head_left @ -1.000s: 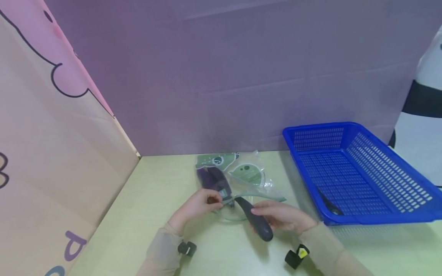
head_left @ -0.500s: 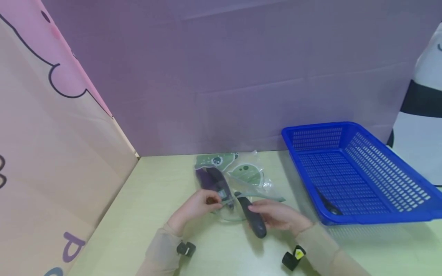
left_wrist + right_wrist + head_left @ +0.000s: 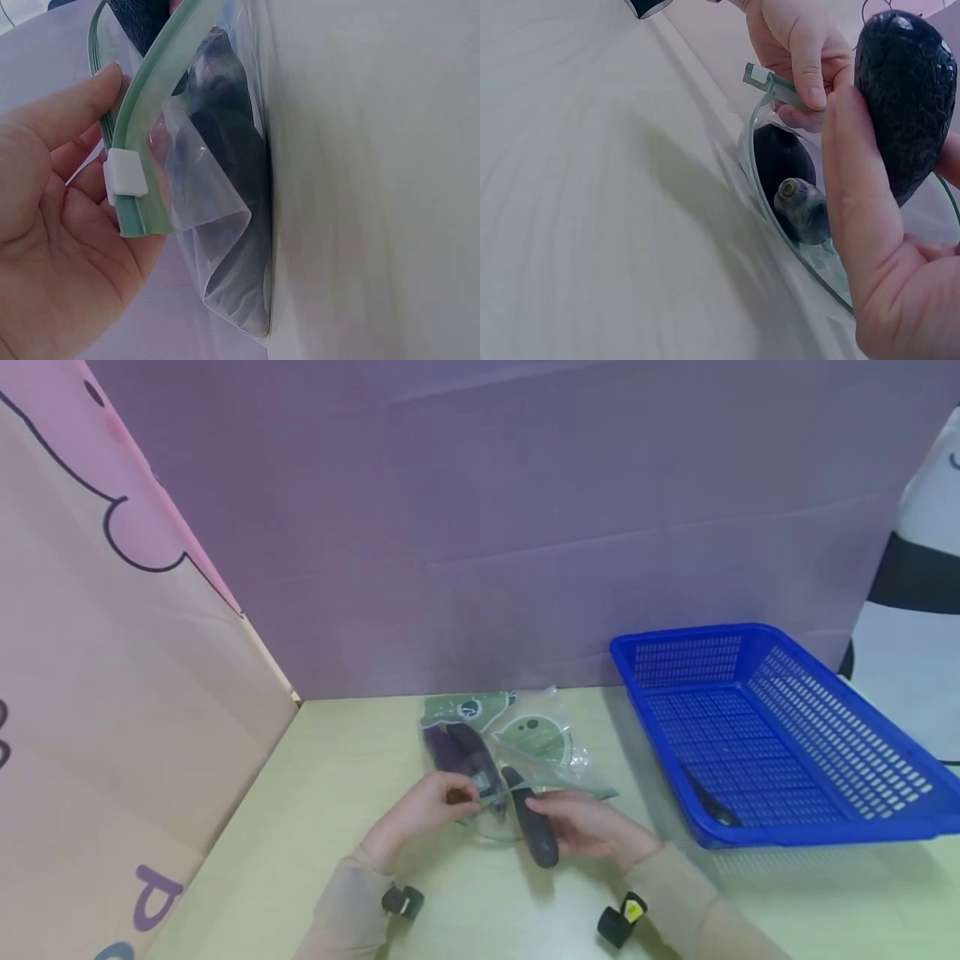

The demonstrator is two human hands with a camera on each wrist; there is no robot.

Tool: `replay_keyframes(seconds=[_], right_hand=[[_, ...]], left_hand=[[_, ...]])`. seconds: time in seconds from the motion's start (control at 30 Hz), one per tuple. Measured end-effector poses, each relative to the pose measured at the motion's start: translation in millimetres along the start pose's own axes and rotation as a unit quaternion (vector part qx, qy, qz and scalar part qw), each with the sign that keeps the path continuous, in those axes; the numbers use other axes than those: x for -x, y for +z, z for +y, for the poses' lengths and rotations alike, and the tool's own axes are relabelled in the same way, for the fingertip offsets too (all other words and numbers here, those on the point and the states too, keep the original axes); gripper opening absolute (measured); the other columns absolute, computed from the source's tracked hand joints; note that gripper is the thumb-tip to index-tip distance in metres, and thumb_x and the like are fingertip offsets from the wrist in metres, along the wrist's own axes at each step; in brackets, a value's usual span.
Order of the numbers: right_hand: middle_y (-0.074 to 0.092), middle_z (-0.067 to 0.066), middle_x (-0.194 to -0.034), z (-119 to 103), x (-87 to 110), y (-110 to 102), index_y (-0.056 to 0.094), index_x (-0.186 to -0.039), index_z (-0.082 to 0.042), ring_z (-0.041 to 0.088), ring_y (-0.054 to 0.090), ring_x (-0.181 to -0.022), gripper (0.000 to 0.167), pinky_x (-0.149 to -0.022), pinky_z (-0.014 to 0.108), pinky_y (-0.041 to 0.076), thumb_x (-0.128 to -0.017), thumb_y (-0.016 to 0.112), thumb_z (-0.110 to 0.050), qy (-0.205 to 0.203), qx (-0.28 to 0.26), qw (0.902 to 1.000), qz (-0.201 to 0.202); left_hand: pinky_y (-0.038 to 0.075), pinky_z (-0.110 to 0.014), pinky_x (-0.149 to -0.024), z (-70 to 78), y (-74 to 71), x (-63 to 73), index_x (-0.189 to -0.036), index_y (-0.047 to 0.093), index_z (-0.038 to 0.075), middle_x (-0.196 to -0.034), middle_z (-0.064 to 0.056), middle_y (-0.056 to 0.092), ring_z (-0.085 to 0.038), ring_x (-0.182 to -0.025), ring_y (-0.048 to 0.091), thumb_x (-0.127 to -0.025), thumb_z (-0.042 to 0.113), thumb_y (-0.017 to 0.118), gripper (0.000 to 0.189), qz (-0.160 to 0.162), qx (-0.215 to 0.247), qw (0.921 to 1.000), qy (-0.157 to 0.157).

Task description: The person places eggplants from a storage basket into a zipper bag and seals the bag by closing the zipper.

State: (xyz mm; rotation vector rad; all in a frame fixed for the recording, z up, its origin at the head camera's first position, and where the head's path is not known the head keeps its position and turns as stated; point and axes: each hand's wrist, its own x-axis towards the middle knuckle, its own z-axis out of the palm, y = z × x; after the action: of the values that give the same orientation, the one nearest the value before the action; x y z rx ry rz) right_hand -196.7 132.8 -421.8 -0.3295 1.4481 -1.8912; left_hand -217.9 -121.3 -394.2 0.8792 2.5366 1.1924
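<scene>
A clear zip bag (image 3: pixel 536 739) with green print lies on the table, its mouth towards me. Inside it are dark purple eggplants (image 3: pixel 457 752). My left hand (image 3: pixel 431 810) pinches the bag's green zip strip (image 3: pixel 161 67) at the left end, beside the white slider (image 3: pixel 125 172). Between thumb and fingers, my right hand (image 3: pixel 592 827) holds another dark, wrinkled eggplant (image 3: pixel 538 835). Its narrow far end reaches past the bag's rim in the head view, and its thick end points towards me. The right fingertips are right at the bag's mouth.
A blue mesh basket (image 3: pixel 660 752) stands to the right, with one dark, slim thing (image 3: pixel 712 802) in its near left corner. A purple backdrop (image 3: pixel 465 568) rises behind the table (image 3: pixel 315 793), and a printed panel (image 3: pixel 135 677) closes off the left side.
My right hand has moved left and slightly away from me with the eggplant, whose narrow end now reaches further past the bag's rim. The left hand has stayed at the zip strip.
</scene>
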Motion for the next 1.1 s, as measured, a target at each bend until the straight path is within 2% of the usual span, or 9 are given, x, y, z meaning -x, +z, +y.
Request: replay_keyframes(seconds=[0.27, 0.4, 0.8, 1.1], right_hand=[[0.060, 0.007, -0.104, 3.9, -3.5, 3.4, 0.040, -0.128, 0.007, 0.016, 0.061, -0.094, 0.045, -0.086, 0.030, 0.053, -0.099, 0.046, -0.026, -0.005, -0.020, 0.9990, 0.039], [0.060, 0.008, -0.104, 5.4, -6.4, 5.2, 0.039, -0.129, 0.008, 0.016, 0.060, -0.096, 0.045, -0.089, 0.032, 0.051, -0.099, 0.045, -0.025, -0.004, -0.029, 0.9986, 0.045], [0.064, 0.008, -0.100, 3.3, -6.8, 12.2, 0.047, -0.125, 0.006, 0.016, 0.063, -0.092, 0.040, -0.087, 0.029, 0.052, -0.098, 0.047, -0.023, -0.014, -0.044, 0.9963, 0.073], [0.061, 0.009, -0.108, 6.5, -11.7, 11.3, 0.040, -0.131, 0.009, 0.017, 0.061, -0.095, 0.046, -0.088, 0.030, 0.052, -0.098, 0.047, -0.022, -0.023, -0.050, 0.9956, 0.076]], left_hand=[[0.051, -0.018, -0.069, -0.2, -0.7, 0.2, -0.088, 0.067, 0.004, -0.084, -0.004, 0.067, -0.004, -0.074, 0.058, -0.086, 0.006, 0.065, 0.003, -0.002, -0.005, 1.0000, -0.001], [0.051, -0.018, -0.069, -1.4, -1.0, 0.3, -0.088, 0.066, 0.002, -0.083, -0.004, 0.067, -0.003, -0.074, 0.057, -0.086, 0.007, 0.065, 0.005, -0.003, -0.003, 1.0000, 0.000], [0.051, -0.019, -0.068, 0.1, -0.5, -0.7, -0.087, 0.066, 0.002, -0.083, -0.003, 0.066, -0.004, -0.073, 0.057, -0.087, 0.008, 0.065, 0.006, -0.005, 0.003, 1.0000, 0.000], [0.051, -0.019, -0.068, -2.2, -0.4, -1.7, -0.088, 0.067, 0.004, -0.083, -0.004, 0.067, -0.003, -0.073, 0.057, -0.086, 0.007, 0.065, 0.004, -0.005, -0.002, 1.0000, 0.000]])
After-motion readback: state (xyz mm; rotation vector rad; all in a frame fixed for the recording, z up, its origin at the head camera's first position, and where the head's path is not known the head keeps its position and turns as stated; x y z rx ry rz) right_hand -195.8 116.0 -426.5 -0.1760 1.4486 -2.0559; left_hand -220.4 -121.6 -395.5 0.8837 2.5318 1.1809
